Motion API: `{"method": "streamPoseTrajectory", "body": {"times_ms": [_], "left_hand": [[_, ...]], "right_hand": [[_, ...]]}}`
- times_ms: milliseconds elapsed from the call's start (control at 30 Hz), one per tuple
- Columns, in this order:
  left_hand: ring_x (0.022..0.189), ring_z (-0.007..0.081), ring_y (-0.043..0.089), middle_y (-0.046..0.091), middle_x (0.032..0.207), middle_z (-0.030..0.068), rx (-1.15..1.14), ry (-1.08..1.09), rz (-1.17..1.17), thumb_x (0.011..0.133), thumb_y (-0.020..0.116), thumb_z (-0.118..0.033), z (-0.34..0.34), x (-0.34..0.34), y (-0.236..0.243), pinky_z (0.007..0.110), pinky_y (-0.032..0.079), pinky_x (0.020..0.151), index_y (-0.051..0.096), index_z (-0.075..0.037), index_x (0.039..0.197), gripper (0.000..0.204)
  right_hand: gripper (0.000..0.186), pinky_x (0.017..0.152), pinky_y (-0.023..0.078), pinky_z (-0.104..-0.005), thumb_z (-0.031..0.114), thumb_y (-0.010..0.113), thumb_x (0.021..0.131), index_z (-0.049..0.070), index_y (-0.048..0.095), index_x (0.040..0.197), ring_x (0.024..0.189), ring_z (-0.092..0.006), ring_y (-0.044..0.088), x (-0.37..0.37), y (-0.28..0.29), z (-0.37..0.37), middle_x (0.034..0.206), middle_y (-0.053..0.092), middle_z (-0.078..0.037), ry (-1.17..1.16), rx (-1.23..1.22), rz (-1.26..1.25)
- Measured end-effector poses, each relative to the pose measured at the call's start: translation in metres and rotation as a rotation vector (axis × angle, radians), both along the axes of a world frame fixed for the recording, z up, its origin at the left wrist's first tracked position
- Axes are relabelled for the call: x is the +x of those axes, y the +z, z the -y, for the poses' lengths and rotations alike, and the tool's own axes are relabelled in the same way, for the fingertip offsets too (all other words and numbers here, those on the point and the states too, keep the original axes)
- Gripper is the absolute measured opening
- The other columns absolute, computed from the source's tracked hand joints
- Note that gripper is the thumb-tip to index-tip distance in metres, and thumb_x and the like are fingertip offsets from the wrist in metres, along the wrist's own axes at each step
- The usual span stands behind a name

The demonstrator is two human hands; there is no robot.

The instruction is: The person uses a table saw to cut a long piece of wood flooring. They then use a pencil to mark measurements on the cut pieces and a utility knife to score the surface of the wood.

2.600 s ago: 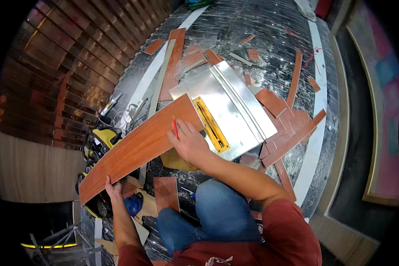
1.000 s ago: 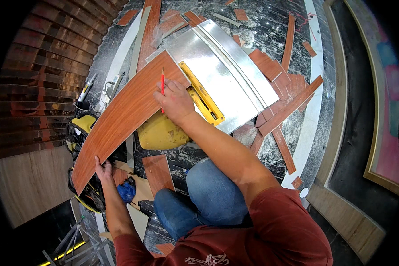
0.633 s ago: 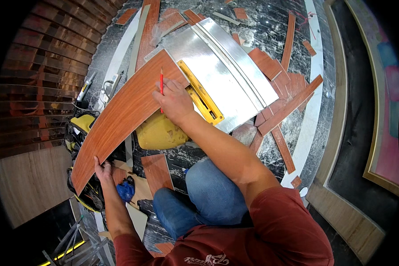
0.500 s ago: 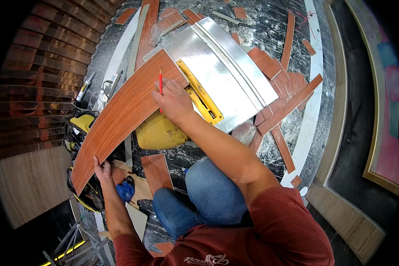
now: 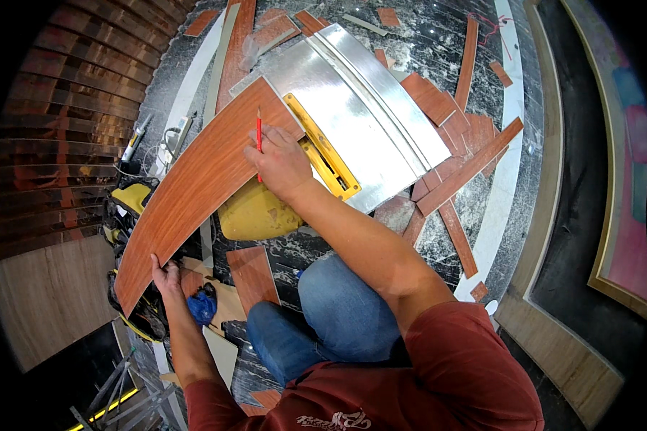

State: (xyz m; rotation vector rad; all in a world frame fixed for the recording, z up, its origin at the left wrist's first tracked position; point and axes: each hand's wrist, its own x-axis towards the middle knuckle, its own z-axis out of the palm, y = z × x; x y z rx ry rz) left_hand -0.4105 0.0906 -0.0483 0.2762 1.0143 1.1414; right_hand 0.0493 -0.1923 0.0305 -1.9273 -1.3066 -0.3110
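Observation:
A long reddish-brown wood-grain plank (image 5: 194,183) slants from the table saw down to my left. Its far end rests at the saw's shiny metal top (image 5: 381,115), beside the yellow insert (image 5: 327,154). My left hand (image 5: 166,275) grips the plank's near edge, thumb on top and fingers beneath. My right hand (image 5: 284,161) lies over the plank's far part and holds a red pencil (image 5: 259,136) between its fingers, tip pointing away from me. The saw's yellow body (image 5: 255,212) shows under the plank.
Cut plank offcuts (image 5: 438,100) lie scattered to the right of the saw, and one plank piece (image 5: 253,276) sits by my knees. A black-and-yellow tool bag (image 5: 133,197) is under the plank at left. A power strip (image 5: 182,136) and a caulking tube (image 5: 134,141) lie farther left.
Almost nothing differs. The view has shifted very slightly, and both hands keep their hold on the plank and pencil.

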Motion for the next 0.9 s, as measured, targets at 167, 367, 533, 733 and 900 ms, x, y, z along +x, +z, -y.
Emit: {"method": "streamPoseTrajectory", "body": {"times_ms": [167,367,533,733,900], "left_hand": [[0.110,0.0276,0.064,0.068,0.120,0.0143,0.005,-0.004,-0.012,0.090,0.075,-0.009,0.000,-0.003,0.000,0.034,0.058,0.092,0.064,0.002,0.118,0.032],[0.109,0.0274,0.064,0.068,0.117,0.0137,0.005,0.004,0.032,0.090,0.074,-0.008,0.006,-0.002,0.002,0.034,0.058,0.091,0.063,0.003,0.117,0.031],[0.109,0.0254,0.066,0.068,0.118,0.0151,0.018,0.010,0.003,0.096,0.068,-0.012,0.009,0.000,0.004,0.035,0.059,0.091,0.062,0.003,0.117,0.027],[0.115,0.0284,0.064,0.065,0.125,0.0174,0.053,-0.011,-0.003,0.096,0.068,-0.012,0.011,-0.003,0.002,0.039,0.057,0.097,0.059,0.004,0.123,0.032],[0.115,0.0285,0.064,0.065,0.126,0.0172,0.032,-0.002,0.018,0.095,0.068,-0.011,0.012,-0.004,0.000,0.039,0.057,0.097,0.059,0.004,0.123,0.032]], "right_hand": [[0.013,0.105,0.044,-0.0439,0.014,0.060,0.082,0.007,0.066,0.092,0.120,-0.0301,0.057,-0.001,0.000,0.000,0.121,0.066,-0.011,0.000,-0.012,0.005],[0.014,0.105,0.044,-0.0437,0.014,0.060,0.082,0.008,0.066,0.092,0.120,-0.0296,0.057,-0.002,-0.001,0.003,0.121,0.066,-0.011,0.006,0.005,0.003],[0.014,0.105,0.044,-0.0436,0.014,0.060,0.082,0.008,0.065,0.092,0.120,-0.0295,0.057,-0.003,-0.001,0.004,0.121,0.066,-0.011,0.002,0.006,-0.004],[0.014,0.104,0.044,-0.0435,0.014,0.060,0.082,0.008,0.065,0.093,0.121,-0.0294,0.057,-0.004,-0.002,0.005,0.121,0.065,-0.010,-0.001,0.002,0.004],[0.015,0.104,0.044,-0.0437,0.014,0.060,0.082,0.008,0.065,0.094,0.120,-0.0293,0.057,-0.005,-0.003,0.007,0.121,0.065,-0.010,-0.003,-0.010,-0.001]]}}
